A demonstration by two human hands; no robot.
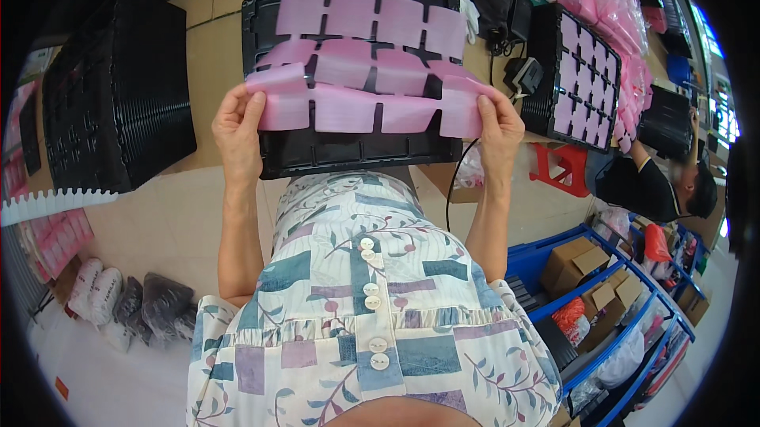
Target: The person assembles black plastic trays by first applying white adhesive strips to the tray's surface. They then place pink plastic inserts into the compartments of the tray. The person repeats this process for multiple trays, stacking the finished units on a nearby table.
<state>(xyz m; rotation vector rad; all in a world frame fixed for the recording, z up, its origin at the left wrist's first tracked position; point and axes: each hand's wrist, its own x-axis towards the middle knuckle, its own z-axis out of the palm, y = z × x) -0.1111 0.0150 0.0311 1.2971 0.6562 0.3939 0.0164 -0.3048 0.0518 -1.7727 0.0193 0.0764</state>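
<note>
A thin pink foam sheet (344,113) with rows of square flaps and slots between them spans the black plastic tray (356,154) in front of me. My left hand (240,126) pinches its near left corner between thumb and fingers. At the near right corner, my right hand (500,125) grips the same sheet in a similar pinch. The near edge is held up above the tray, with its middle rows bent and slightly blurred. Farther back, the far row lies over the tray. Much of the tray's inside is hidden beneath the pink foam.
A tall stack of black trays (131,94) stands at the left. Another tray stack (582,83) with pink pieces on top is at the right, beside a small black device (522,75). A red stool (558,170), a blue rack (590,237) and a co-worker (645,189) are beyond.
</note>
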